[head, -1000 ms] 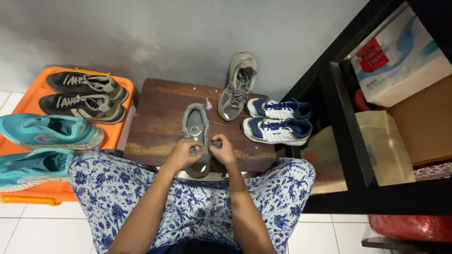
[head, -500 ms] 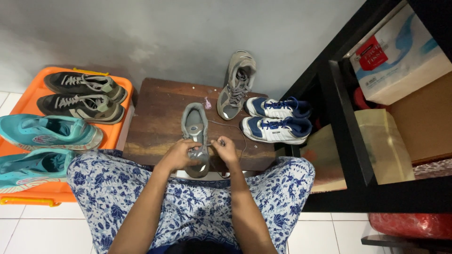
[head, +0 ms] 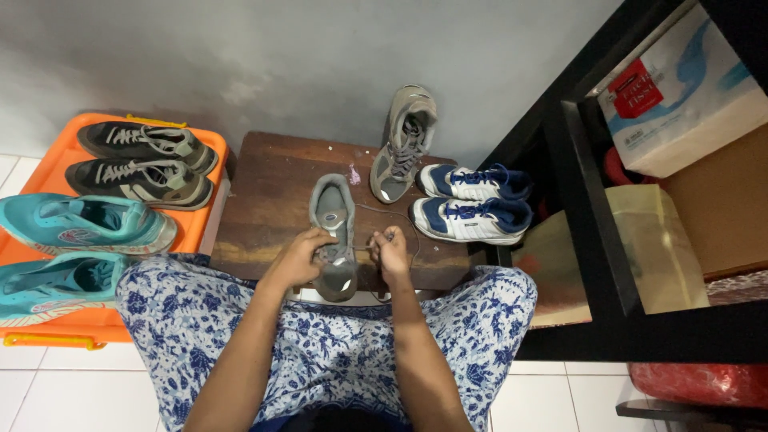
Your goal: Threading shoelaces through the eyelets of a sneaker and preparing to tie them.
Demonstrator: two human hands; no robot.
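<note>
A grey sneaker lies on a low dark wooden table, toe toward me. My left hand grips the sneaker's left side near the toe. Just right of the shoe, my right hand pinches a thin lace that loops across the table. The matching grey sneaker leans upright against the wall behind.
A pair of white and blue sneakers sits at the table's right end. An orange tray on the left holds two dark sneakers and two teal sneakers. A black shelf with boxes stands to the right.
My right hand has drawn away from the shoe to the right, pulling the lace out. The left hand stays on the sneaker.
</note>
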